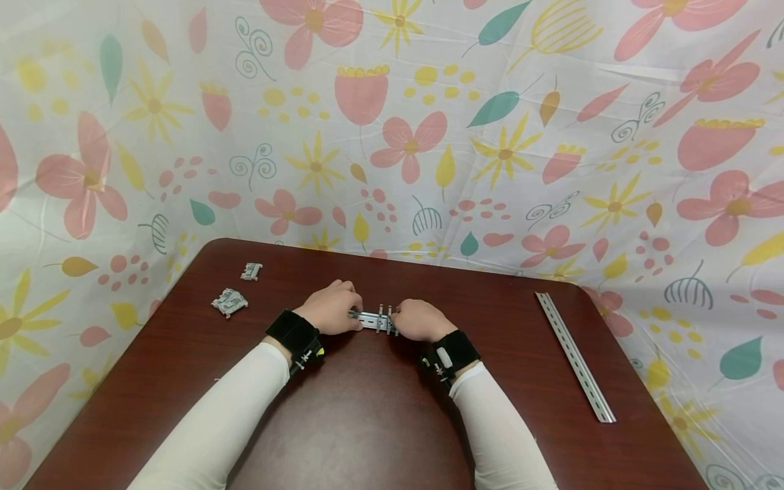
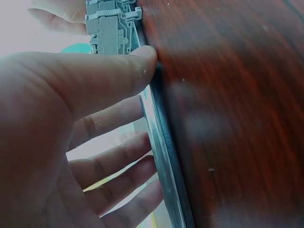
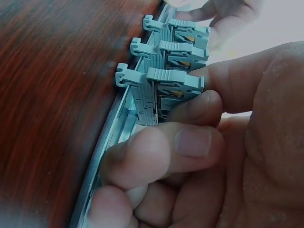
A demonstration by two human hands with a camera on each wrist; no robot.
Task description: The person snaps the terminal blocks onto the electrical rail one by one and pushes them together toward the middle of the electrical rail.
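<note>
A short slotted metal DIN rail [image 1: 369, 320] lies on the table between the two hands. My left hand [image 1: 331, 308] grips its left end, thumb [image 2: 118, 71] on the near edge and fingers along the far edge. Three grey terminal blocks [image 3: 164, 78] stand upright in a row on the rail, with small gaps between them. My right hand [image 1: 421, 320] is at the rail's right end. Its curled fingers [image 3: 142, 154] hold the nearest terminal block and cover that end of the rail. What lies deeper inside the right hand is hidden.
A cluster of grey terminal blocks [image 1: 229, 303] lies at the table's left, with a smaller group [image 1: 251, 271] behind it. A long slotted DIN rail [image 1: 576, 357] lies at the right. Beyond the brown table [image 1: 367, 408] hangs a flowered curtain [image 1: 416, 184].
</note>
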